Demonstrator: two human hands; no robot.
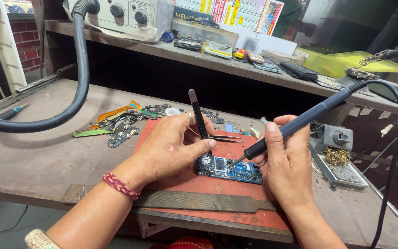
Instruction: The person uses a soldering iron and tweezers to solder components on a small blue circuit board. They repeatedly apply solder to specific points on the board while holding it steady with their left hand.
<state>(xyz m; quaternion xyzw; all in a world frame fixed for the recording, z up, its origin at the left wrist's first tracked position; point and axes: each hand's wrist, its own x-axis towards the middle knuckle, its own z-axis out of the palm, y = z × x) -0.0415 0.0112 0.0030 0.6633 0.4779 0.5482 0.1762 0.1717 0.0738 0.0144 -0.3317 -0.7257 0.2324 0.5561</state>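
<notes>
A thick black hose (77, 69) curves across the left of the worn desk (28, 157), and beyond it lie loose flex cables and small circuit scraps (116, 124). Further right, the left hand (171, 147), with a woven red band at the wrist, rests on an orange-red mat (199, 182); its grip is closed on black tweezers (200, 121), whose upper end stands above the fingers while the lower end comes down at the left end of a blue circuit board (229, 169). The board lies flat on the mat, between the two hands. Just beyond it on the mat lies a second, thin pair of tweezers (226, 137). To the right, the right hand (286, 161) has its grip wrapped around a dark soldering iron (300, 122), held slanted, its tip touching the board near the middle. A black cable (392, 138) loops off the iron's upper end. At the far right sits a metal stand (337, 159) with brass wool.
</notes>
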